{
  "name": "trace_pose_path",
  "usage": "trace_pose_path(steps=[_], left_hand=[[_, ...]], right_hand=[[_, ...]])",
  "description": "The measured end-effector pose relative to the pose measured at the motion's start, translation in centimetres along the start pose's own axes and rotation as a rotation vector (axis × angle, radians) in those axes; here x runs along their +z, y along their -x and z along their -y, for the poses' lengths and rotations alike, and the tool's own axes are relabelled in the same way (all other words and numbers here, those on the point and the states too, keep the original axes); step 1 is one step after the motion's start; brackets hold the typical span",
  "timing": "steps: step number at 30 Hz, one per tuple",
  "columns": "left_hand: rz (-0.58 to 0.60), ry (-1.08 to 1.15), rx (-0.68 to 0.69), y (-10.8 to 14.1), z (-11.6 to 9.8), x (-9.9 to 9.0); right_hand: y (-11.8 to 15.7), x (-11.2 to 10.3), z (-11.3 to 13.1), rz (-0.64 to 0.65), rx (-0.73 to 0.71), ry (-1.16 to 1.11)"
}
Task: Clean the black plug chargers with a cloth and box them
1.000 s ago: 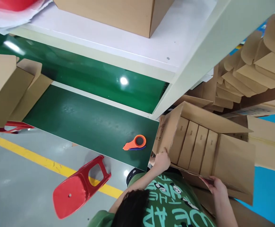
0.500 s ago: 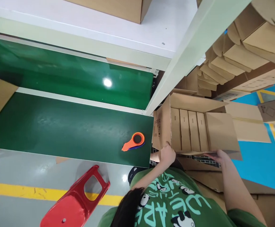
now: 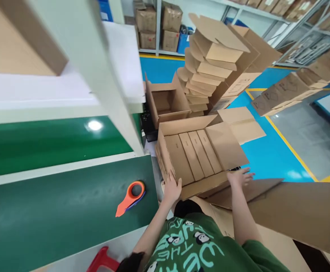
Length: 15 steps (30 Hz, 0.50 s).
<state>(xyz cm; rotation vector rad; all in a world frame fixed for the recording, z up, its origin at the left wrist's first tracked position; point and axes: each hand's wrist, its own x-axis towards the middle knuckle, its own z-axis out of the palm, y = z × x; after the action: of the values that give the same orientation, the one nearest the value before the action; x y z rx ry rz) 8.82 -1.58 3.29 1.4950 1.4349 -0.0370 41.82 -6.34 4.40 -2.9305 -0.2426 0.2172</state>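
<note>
An open cardboard box (image 3: pixel 169 155) stands to the right of the green table, packed with a row of several narrow brown cartons (image 3: pixel 194 153). My left hand (image 3: pixel 172 187) grips its near left corner, the thumb apart from the fingers. By the near right corner my right hand (image 3: pixel 240 176) is open, fingers spread, close to the raised right flap (image 3: pixel 225 145); whether it touches the box I cannot tell. On the table lies an orange tape dispenser (image 3: pixel 129 196) with something blue along its edge.
A pale post (image 3: pixel 96 68) rises at the corner of the green table (image 3: pixel 68 211). Behind the box are an empty open box (image 3: pixel 165 100) and a stack of folded cartons (image 3: pixel 204 71). Large cardboard sheets (image 3: pixel 301 207) lie at right, and a red stool (image 3: pixel 102 260) at the bottom.
My view has turned to the right, so more of the floor and shelves shows. My right hand has spread its fingers at the box's near right corner. My left hand remains at the near left corner.
</note>
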Motion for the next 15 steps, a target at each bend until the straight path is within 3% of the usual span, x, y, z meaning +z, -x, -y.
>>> trace_pose_path(steps=[5,7,11,15], left_hand=[[0.061,-0.193,0.112,-4.4,-3.4,4.0],[0.106,-0.271,0.118,-6.3,-4.0,5.6],[0.220,-0.422,0.104,-9.8,-3.9,7.7],[0.308,-0.533,0.048,-12.1,-3.5,9.3]], right_hand=[[-11.1,0.2,4.8,-0.010,0.000,0.026],[-15.9,0.2,5.7,0.019,0.037,0.028],[-22.7,0.5,4.6,0.124,0.041,0.035],[-25.7,1.7,3.4,0.279,-0.076,0.039]])
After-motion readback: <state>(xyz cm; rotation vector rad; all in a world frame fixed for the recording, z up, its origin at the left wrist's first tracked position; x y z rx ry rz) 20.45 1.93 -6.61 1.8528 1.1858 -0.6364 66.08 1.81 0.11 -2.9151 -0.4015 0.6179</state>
